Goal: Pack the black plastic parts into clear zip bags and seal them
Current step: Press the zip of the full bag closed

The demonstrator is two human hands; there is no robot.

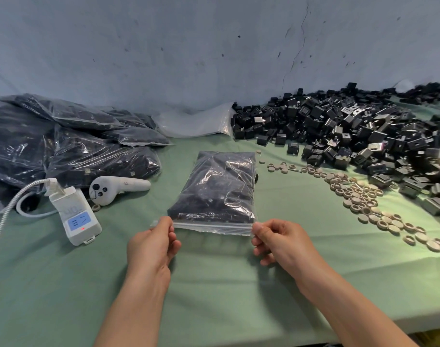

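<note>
The filled zip bag (215,191) is pinched at both zip-strip corners by the left hand (152,242) and right hand (280,242); an incomplete seal is risked if parts crowd the strip.

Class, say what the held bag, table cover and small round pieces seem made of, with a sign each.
The clear zip bag: thin glossy plastic film, glinting and creased; green table cover: likely matte cloth, no shine; beige round discs: dull plastic or rubber, cannot tell which.
</note>
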